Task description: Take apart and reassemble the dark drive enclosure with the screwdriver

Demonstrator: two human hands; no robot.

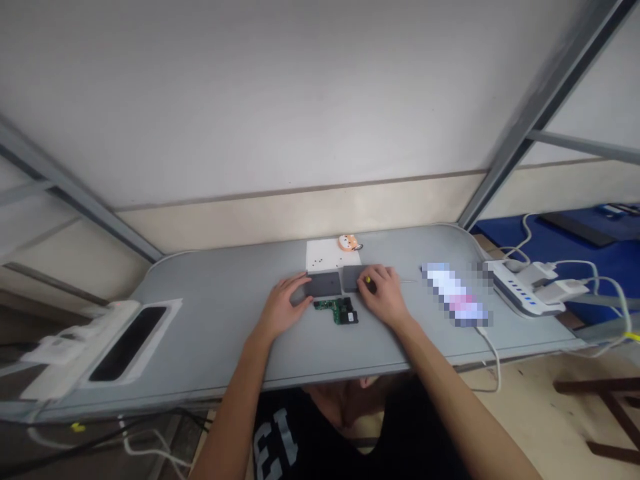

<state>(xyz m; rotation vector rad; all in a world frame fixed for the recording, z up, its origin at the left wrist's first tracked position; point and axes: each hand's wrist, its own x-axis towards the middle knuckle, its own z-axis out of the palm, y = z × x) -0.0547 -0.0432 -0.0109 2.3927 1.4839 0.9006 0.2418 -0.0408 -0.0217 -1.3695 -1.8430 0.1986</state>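
Note:
Two dark grey flat pieces lie side by side on the grey table. My left hand holds the left piece at its left end, thumb and fingers on opposite edges. At the right piece, my right hand is closed round a small tool with a yellow end; a thin shaft sticks out to the right of the hand. Just below the pieces is a green circuit board with a black part. Above them, a white sheet bears several tiny dark bits and an orange-and-white animal-shaped item.
A blurred lit phone with a white cable lies to the right, beside a power strip with plugs. On the left are a black phone-like slab and a white strip. Metal posts flank the grey table.

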